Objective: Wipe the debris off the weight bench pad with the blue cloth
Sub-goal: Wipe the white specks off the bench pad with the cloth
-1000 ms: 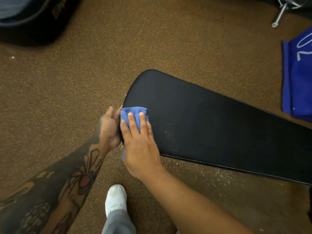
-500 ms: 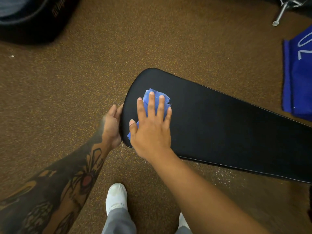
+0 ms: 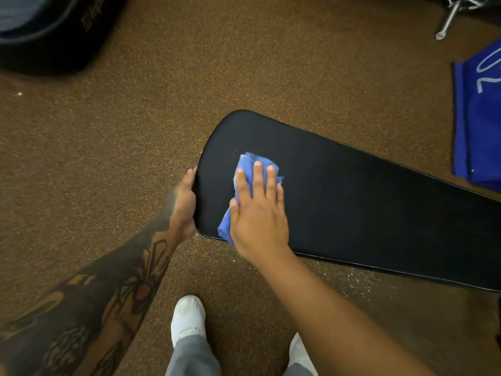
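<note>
The black weight bench pad (image 3: 366, 207) runs from the middle of the view out to the right edge. A crumpled blue cloth (image 3: 249, 165) lies on its rounded left end. My right hand (image 3: 259, 213) presses flat on the cloth, fingers spread and pointing away from me. My left hand (image 3: 185, 202) grips the pad's left rim, fingers wrapped under the edge. No debris shows on the pad's top. Pale specks lie on the floor (image 3: 352, 280) under the pad's near edge.
Speckled brown rubber flooring (image 3: 135, 158) surrounds the bench. A black padded object (image 3: 54, 36) sits at the top left. A blue fabric item (image 3: 479, 131) lies at the right edge, a metal leg (image 3: 447, 20) above it. My white shoes (image 3: 188, 318) stand below.
My right hand slid the cloth from the pad's near left corner up and right onto the pad top, then slightly further right. The pale specks seen on the pad a second ago are gone.
</note>
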Tool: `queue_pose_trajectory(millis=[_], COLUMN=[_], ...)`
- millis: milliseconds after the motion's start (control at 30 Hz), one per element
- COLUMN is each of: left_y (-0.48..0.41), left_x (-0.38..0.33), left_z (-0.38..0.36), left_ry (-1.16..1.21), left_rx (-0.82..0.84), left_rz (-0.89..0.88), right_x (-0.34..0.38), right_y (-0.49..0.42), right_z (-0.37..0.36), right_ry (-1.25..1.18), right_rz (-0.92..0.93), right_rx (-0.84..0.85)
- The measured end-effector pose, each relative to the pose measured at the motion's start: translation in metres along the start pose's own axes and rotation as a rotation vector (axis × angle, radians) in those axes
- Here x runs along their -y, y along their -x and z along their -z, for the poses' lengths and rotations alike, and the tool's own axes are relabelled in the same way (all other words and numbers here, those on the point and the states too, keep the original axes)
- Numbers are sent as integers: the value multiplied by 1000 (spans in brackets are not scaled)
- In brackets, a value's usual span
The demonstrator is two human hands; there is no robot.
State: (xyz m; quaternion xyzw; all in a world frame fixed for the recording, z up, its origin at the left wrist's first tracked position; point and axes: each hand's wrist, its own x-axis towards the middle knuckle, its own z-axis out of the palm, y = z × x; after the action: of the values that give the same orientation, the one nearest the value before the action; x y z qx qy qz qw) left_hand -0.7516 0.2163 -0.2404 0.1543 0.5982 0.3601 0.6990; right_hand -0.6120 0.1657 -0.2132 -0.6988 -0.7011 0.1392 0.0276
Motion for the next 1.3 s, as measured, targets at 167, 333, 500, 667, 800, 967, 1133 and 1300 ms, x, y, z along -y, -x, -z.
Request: queue_pose_trajectory(millis=[167, 333, 500, 667, 800, 967, 1133, 1300], left_y=[2, 3, 4, 5, 4, 5, 8, 10], left_x=[1, 0, 0, 0, 1, 1, -2, -3], left_z=[-2, -6, -5, -7, -8, -7, -7, -4], left_ry=[-34, -48, -67, -72, -66, -52, -26, 56], left_rx=[-33, -75, -80, -71, -68, -57, -45, -20], left_rz=[18, -15, -50, -62, -62, -1, 4, 43], right_x=[5, -32, -21, -34, -28, 9, 8, 33], right_y=[23, 38, 21, 54, 18, 41, 22, 26], right_z=[-5, -1, 3, 0, 5, -6, -6, -8], right_ry=[11, 39, -41, -12, -119, 13, -60, -25], right_rz=[84, 42, -103, -59, -193, 258, 48, 306], right_rx=[1, -20, -55, -37, -58, 30, -47, 46])
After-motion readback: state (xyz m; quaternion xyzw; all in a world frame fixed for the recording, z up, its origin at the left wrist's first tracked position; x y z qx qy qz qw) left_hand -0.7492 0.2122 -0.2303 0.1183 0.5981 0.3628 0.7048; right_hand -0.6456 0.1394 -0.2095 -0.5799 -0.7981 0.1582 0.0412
